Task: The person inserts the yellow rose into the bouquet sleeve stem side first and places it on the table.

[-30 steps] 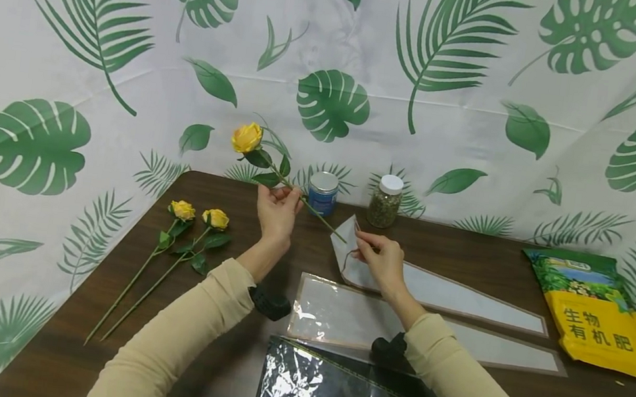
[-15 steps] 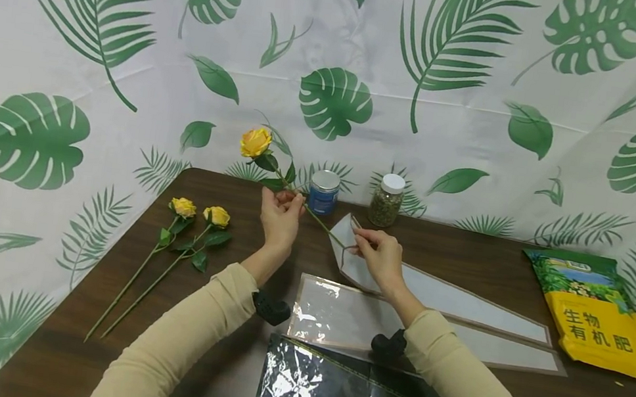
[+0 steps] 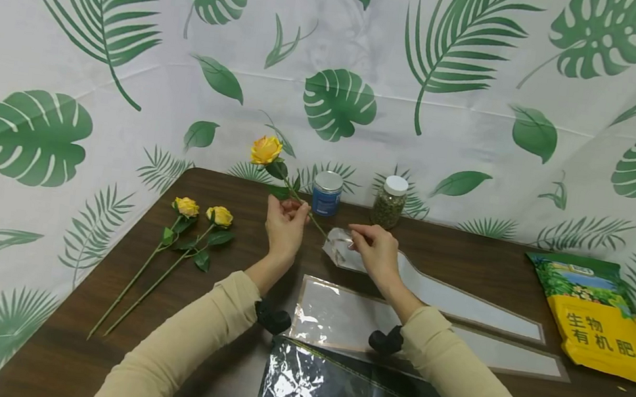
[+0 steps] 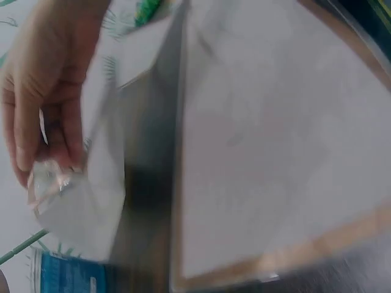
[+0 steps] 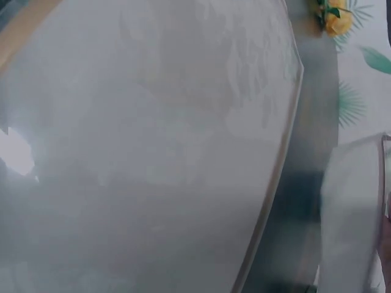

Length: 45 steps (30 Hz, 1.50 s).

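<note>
In the head view my left hand [image 3: 286, 228] pinches the green stem of a yellow rose [image 3: 267, 150], whose bloom tilts up and left. The stem's lower end reaches into the mouth of a white flower sleeve [image 3: 341, 254] with a clear front. My right hand [image 3: 378, 252] pinches the sleeve's edge at its wide end, holding it raised off the table. The left wrist view shows the right fingers [image 4: 67, 134] on the clear film, with a piece of stem [image 4: 24, 246] close by. In the right wrist view the sleeve [image 5: 349, 213] stands at the right edge.
Two yellow roses [image 3: 159, 252] lie at left. A second white sleeve [image 3: 340, 310] and black sleeves [image 3: 319, 384] lie in front. A blue can [image 3: 327, 196], a white-lidded jar [image 3: 390, 202] and a yellow-green fertilizer bag [image 3: 600, 326] stand or lie behind and right.
The left hand has moved the rose right and down, bringing its stem end into the sleeve's mouth. The sleeve's raised end has tipped lower, and its film now faces up.
</note>
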Motion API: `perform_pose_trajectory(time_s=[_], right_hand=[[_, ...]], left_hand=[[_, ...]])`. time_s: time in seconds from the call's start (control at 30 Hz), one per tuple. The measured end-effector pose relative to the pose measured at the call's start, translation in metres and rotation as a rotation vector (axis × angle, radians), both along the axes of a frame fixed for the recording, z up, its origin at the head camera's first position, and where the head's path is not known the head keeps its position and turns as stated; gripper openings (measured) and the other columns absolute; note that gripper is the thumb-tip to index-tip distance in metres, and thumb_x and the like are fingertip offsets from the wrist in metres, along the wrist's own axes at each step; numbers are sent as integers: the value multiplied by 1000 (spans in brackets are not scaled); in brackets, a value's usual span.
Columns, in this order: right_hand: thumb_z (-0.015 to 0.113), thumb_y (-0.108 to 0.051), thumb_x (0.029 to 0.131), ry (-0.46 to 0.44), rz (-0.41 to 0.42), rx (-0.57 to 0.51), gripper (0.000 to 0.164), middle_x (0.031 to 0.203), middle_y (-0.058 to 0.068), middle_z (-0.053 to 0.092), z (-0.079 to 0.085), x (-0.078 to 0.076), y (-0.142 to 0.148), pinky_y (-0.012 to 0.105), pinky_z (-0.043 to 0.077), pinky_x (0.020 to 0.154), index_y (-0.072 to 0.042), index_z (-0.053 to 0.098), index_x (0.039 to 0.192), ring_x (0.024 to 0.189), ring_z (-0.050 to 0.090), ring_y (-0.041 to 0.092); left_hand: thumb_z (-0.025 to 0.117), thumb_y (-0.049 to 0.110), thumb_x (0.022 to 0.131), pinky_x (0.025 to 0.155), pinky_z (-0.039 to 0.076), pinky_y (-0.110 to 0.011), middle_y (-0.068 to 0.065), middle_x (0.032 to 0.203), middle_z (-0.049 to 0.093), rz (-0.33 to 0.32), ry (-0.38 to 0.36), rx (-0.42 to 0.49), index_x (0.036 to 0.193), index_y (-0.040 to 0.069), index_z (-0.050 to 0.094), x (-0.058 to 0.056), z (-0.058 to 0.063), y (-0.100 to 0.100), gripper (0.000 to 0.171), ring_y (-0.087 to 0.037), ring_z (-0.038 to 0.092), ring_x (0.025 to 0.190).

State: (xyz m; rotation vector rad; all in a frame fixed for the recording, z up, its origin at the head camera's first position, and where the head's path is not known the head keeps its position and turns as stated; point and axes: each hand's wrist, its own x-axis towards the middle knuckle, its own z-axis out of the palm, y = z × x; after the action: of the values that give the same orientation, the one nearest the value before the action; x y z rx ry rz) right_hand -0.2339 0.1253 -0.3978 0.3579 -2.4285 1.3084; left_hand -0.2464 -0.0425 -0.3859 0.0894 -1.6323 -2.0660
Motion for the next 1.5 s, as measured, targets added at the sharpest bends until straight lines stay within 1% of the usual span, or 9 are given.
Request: perform_pose_trajectory(time_s=[0.2, 0.4, 0.5, 0.63, 0.87, 1.03, 1.13, 1.3, 1.5], right_hand=[[66, 0, 85, 64, -1, -16, 13, 78, 14, 65, -2, 1, -2, 12, 49, 55, 2, 72, 96, 64, 66, 24], [66, 1, 83, 201, 20, -52, 9, 73, 9, 64, 0, 0, -1, 15, 47, 52, 3, 72, 90, 58, 63, 12], [66, 2, 83, 225, 34, -42, 8, 74, 10, 64, 5, -1, -3, 16, 49, 53, 3, 72, 89, 59, 63, 15], [66, 2, 84, 226, 62, 14, 10, 77, 12, 64, 14, -3, -9, 18, 50, 56, 2, 72, 92, 63, 65, 22], [66, 3, 84, 241, 120, 149, 13, 76, 8, 62, 17, -4, -18, 24, 47, 58, -1, 73, 95, 67, 59, 18], [67, 4, 83, 259, 123, 126, 13, 76, 9, 62, 12, -4, -22, 25, 50, 58, 0, 73, 93, 66, 60, 19], [66, 4, 83, 246, 128, 109, 13, 77, 11, 62, 10, -4, -22, 25, 53, 59, 1, 73, 94, 66, 63, 19], [65, 5, 83, 231, 142, 90, 13, 79, 11, 62, 8, -4, -21, 23, 54, 60, 1, 73, 94, 66, 65, 19], [65, 5, 84, 264, 143, 90, 13, 79, 12, 62, 13, -4, -21, 25, 54, 59, 1, 72, 94, 66, 65, 19]], left_hand=[[59, -9, 85, 60, 52, -16, -8, 82, 60, -28, 6, 107, 108, -1, 45, 0, 6, 6, 28, -9, 61, 68], [59, -10, 85, 65, 55, -24, -18, 89, 60, -55, -20, 71, 106, 0, 44, 3, 6, 9, 28, -7, 59, 68], [59, -11, 85, 64, 54, -22, -19, 89, 61, -60, -26, 50, 104, -1, 44, 5, 2, 9, 26, -6, 58, 66], [60, -10, 84, 61, 52, -17, -24, 90, 61, -56, -24, 22, 103, -3, 44, 9, -4, 7, 26, -5, 58, 65], [67, -4, 82, 60, 48, -13, -25, 92, 65, -43, -6, -106, 111, -3, 49, 15, -7, 5, 34, -2, 58, 68], [64, 9, 89, 67, 57, -32, -23, 94, 67, -46, -31, -114, 122, 2, 50, 16, -9, 4, 37, -10, 63, 71], [61, 17, 92, 69, 57, -40, -22, 91, 67, -18, -52, -127, 120, 1, 54, 16, -9, 1, 32, -20, 65, 72], [61, 13, 92, 69, 57, -32, -22, 90, 66, 14, -10, -135, 108, -6, 60, 14, -6, -4, 25, -17, 64, 72], [64, 4, 88, 67, 57, -28, -15, 86, 64, -49, 27, -89, 105, -7, 54, 18, 0, -6, 23, -4, 60, 69]])
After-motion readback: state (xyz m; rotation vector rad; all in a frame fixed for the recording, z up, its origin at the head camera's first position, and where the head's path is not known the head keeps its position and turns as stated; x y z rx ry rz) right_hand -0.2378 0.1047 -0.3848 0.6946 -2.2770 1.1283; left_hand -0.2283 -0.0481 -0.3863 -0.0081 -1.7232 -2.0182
